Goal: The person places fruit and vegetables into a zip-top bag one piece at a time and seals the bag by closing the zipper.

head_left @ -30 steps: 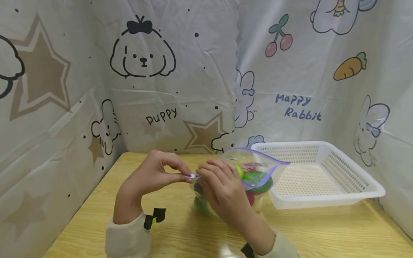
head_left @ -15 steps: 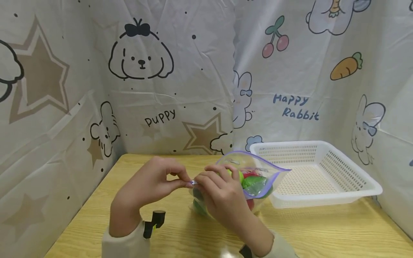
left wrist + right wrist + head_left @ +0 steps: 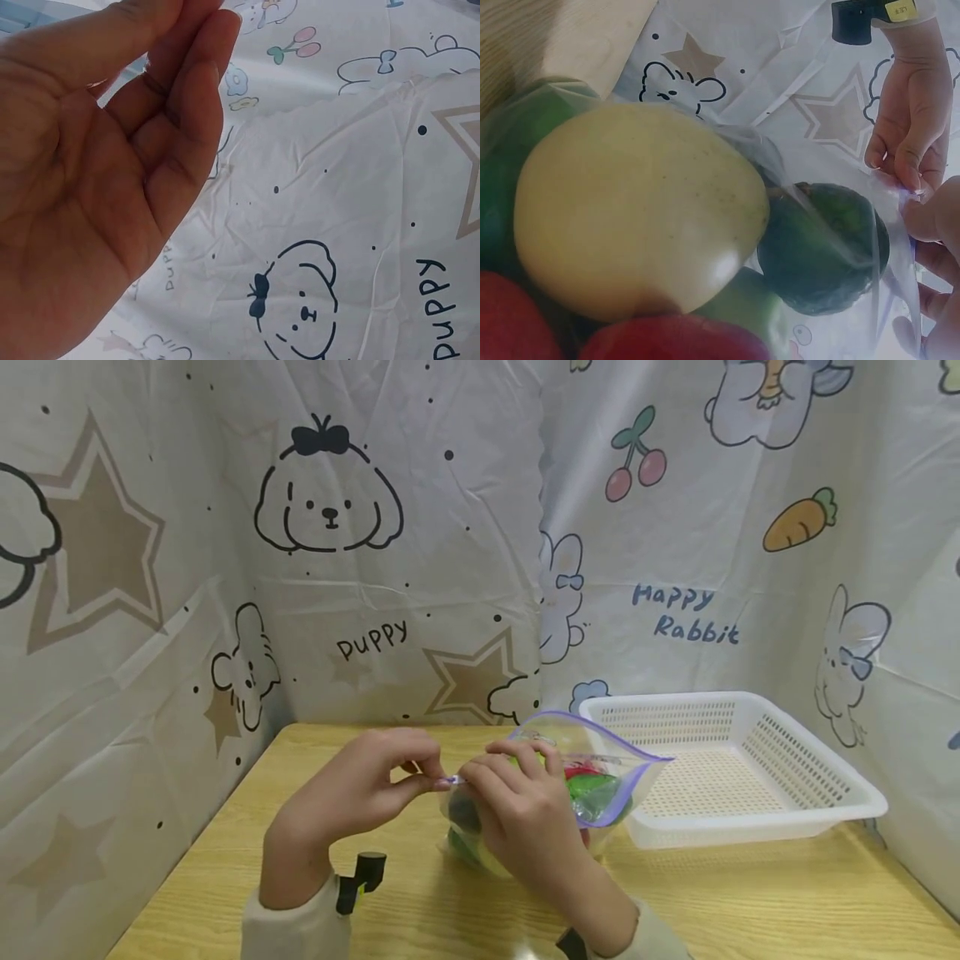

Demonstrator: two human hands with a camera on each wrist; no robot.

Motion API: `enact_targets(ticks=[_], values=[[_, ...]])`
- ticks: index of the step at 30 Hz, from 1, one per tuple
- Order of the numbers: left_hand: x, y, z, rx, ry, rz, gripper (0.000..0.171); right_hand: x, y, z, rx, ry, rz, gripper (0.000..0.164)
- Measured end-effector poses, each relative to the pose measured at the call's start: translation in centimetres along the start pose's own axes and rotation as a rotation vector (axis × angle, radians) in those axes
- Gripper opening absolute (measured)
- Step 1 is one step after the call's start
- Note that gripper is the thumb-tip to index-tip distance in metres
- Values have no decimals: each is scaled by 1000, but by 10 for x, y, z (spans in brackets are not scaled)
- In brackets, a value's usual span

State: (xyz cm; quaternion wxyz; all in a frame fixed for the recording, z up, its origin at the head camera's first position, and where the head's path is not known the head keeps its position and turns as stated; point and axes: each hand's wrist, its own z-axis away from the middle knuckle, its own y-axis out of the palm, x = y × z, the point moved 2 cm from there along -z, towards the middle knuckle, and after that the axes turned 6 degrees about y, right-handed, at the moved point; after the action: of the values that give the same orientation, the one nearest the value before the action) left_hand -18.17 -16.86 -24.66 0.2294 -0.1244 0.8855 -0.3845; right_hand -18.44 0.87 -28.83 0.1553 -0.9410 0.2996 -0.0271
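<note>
A clear zip bag (image 3: 555,731) with a purple-edged mouth stands on the table, its right part gaping. My left hand (image 3: 360,789) pinches the bag's left corner between thumb and index finger, at a small white-and-purple piece (image 3: 455,780). Right beside it, my right hand (image 3: 521,802) grips the mouth's edge, fingers bent over it. In the right wrist view the bag holds a large pale yellow fruit (image 3: 641,214), a dark green round one (image 3: 821,247) and red ones (image 3: 675,337). The left wrist view shows the left palm (image 3: 82,180); its pinched fingertips are partly cut off.
A white perforated plastic basket (image 3: 757,827) stands to the right, just behind the bag. Printed cloth (image 3: 375,585) walls in the wooden table (image 3: 405,893) at the back and sides.
Both hands and the held corner have sunk slightly, and the right fingers are more bent. The left hand keeps its pinch. The head view has shifted a little.
</note>
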Motion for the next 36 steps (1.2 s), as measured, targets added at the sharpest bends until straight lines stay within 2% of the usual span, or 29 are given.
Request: enact_targets(ticks=[7,17,24,36], values=[[3,-2,1,-11,-24,1,22,-4,-2,-2,-22,16,21,7],[7,-2,3,-32,-17,-12,22,-12,-6,-3,-21,40,23,6],[8,-3,3,-68,15,-27,25,-17,-8,-5,-8,49,20,7],[10,-1,2,-79,11,-63,28,-25,-13,-5,18,87,35,7]])
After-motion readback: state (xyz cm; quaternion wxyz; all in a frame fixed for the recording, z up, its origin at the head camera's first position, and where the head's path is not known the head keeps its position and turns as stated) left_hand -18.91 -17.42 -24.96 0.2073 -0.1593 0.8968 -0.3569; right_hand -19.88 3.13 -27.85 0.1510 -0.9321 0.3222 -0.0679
